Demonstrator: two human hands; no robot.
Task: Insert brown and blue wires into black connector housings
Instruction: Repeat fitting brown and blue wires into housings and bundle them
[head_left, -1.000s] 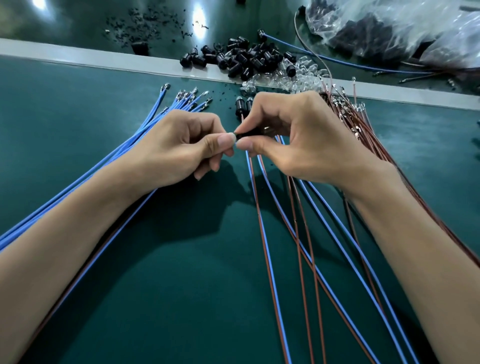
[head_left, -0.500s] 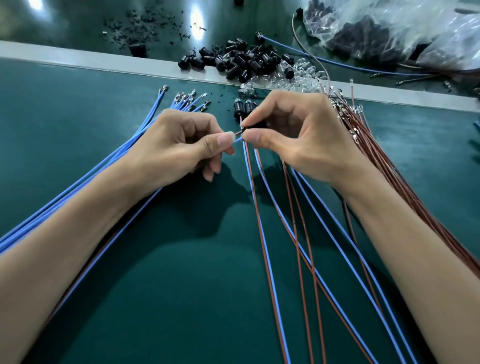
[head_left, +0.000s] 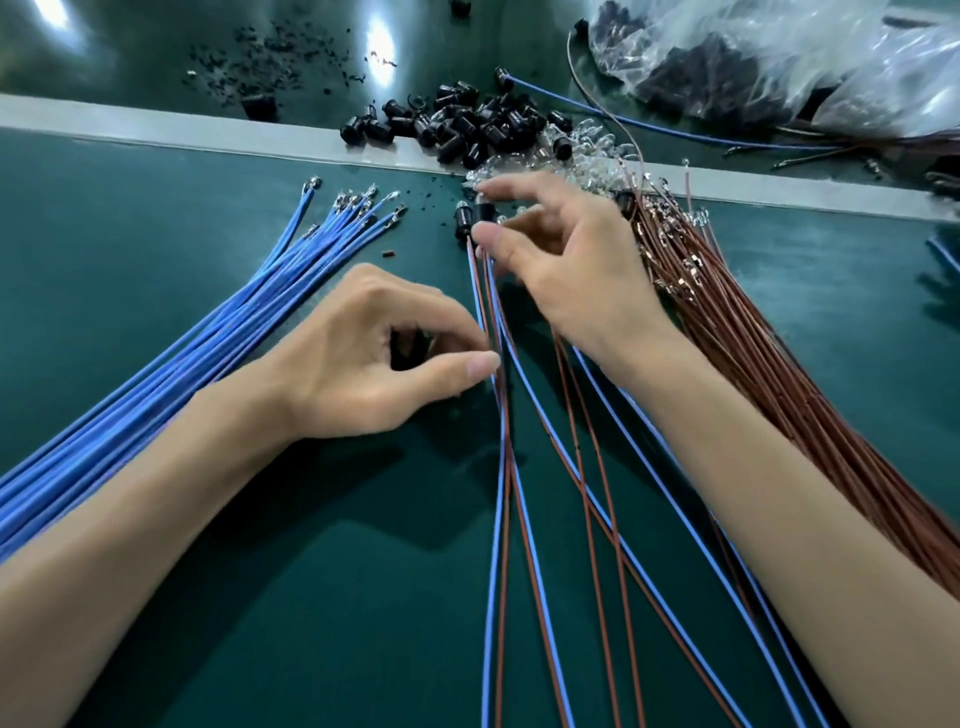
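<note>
Both my hands work just on my side of the pile of loose housings (head_left: 467, 130). My right hand (head_left: 566, 260) pinches one black connector housing (head_left: 485, 213) between thumb and forefinger, the other fingers spread. Its blue and brown wires (head_left: 498, 467) trail from below the pile toward me. My left hand (head_left: 374, 364) is curled, thumb tip at those wires; I cannot tell whether it grips one. Left of the pile lies the blue bundle (head_left: 208, 353), right of it the brown bundle (head_left: 779, 364).
</note>
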